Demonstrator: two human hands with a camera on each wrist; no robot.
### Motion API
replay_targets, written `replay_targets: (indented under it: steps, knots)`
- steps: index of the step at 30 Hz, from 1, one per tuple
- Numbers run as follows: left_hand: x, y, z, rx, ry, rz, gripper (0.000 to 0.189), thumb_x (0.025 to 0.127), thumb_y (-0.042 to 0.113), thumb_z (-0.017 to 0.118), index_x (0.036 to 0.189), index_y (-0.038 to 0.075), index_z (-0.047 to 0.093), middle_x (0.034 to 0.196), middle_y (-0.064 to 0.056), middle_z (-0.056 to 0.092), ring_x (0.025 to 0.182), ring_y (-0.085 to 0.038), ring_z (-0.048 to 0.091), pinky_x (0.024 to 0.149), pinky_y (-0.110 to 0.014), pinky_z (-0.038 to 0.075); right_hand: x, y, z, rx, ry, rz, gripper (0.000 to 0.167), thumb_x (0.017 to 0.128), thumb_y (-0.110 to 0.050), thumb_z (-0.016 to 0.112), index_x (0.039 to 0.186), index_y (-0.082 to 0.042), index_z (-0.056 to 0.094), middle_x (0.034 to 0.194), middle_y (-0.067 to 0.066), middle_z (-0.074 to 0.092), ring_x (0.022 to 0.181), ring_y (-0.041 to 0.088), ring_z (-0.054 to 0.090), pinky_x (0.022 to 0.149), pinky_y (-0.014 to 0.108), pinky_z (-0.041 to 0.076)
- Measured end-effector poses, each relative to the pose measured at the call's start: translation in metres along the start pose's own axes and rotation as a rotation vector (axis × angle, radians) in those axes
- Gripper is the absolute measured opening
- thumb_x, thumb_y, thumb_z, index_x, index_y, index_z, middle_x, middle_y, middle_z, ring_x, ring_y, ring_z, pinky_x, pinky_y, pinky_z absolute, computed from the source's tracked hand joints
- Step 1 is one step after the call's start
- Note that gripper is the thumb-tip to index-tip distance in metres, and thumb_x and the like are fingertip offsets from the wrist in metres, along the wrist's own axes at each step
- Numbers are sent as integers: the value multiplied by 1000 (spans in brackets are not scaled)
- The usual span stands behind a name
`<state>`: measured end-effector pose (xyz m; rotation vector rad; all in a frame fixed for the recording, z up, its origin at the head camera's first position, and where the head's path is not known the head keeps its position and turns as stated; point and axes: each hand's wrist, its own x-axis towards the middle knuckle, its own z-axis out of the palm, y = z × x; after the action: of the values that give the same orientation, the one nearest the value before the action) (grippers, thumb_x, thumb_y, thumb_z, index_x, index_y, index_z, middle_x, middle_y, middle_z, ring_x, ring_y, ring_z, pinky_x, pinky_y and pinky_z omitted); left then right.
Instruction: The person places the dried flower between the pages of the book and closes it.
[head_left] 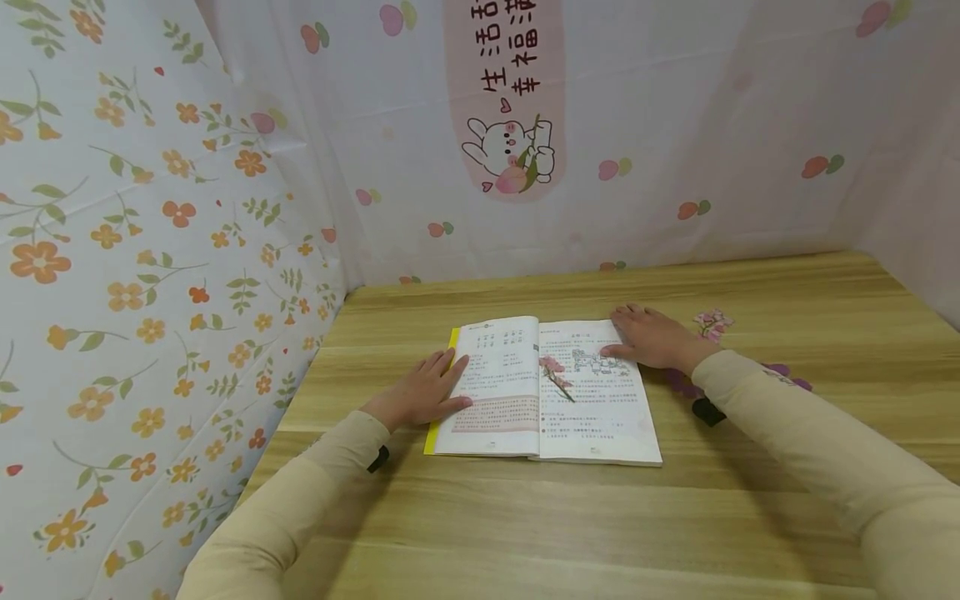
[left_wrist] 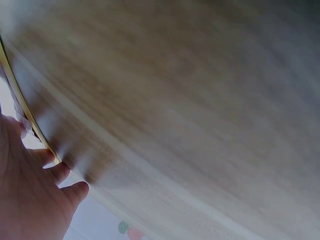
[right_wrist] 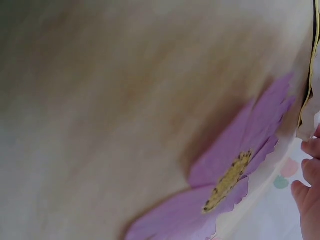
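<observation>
An open book point(head_left: 600, 417) with printed pages and a yellow cover edge lies on the wooden table. Across its right page, near the fold, is a small pink flower sprig point(head_left: 557, 379). My left hand point(head_left: 420, 392) rests on the left page's outer edge, thumb and fingers spread. At the upper right corner, my right hand point(head_left: 656, 337) lies over the page with its thumb beside a line drawing. In the left wrist view, the fingers point(left_wrist: 59, 172) reach along the book's edge. A purple flower point(right_wrist: 230, 135) with a yellow centre lies near the right hand, partly under that forearm.
Another pink flower point(head_left: 712, 323) lies on the table point(head_left: 480, 525) beyond the right wrist. A white curtain point(head_left: 645, 125) with printed fruit and a rabbit hangs behind the table. A flower-patterned curtain point(head_left: 150, 242) hangs along the left side.
</observation>
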<state>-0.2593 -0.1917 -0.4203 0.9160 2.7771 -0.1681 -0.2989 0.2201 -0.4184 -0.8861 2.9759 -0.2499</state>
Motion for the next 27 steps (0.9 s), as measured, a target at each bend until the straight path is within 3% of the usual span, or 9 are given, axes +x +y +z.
replay_targets:
  steps: [6,14,21,27]
  knots:
    - [0,-1,1,3,5,4,81,99,60,35,156,7,15,158,-22,16,144,-39,16,113,-51,18,1,0,-1,16,52,9,84,91,-53,61,138,14,41,139,37,41,130,52,35,106,58,28]
    - [0,-1,2,4,-6,-4,82,99,62,33,157,8,12,158,-22,14,144,-38,15,114,-50,17,4,-7,-7,224,107,119,74,86,-41,74,135,9,47,133,30,51,123,47,47,100,57,37]
    - [1,-2,2,19,-2,-3,82,98,62,33,157,8,13,158,-21,15,144,-38,15,114,-50,18,5,-15,-13,447,152,220,68,90,-44,68,135,4,50,134,27,52,122,44,48,100,57,37]
    - [1,-2,2,14,-11,-15,82,98,62,33,157,9,12,159,-21,14,144,-38,15,114,-50,17,1,-24,-23,695,153,242,79,95,-51,55,147,4,32,144,32,37,131,48,37,104,58,32]
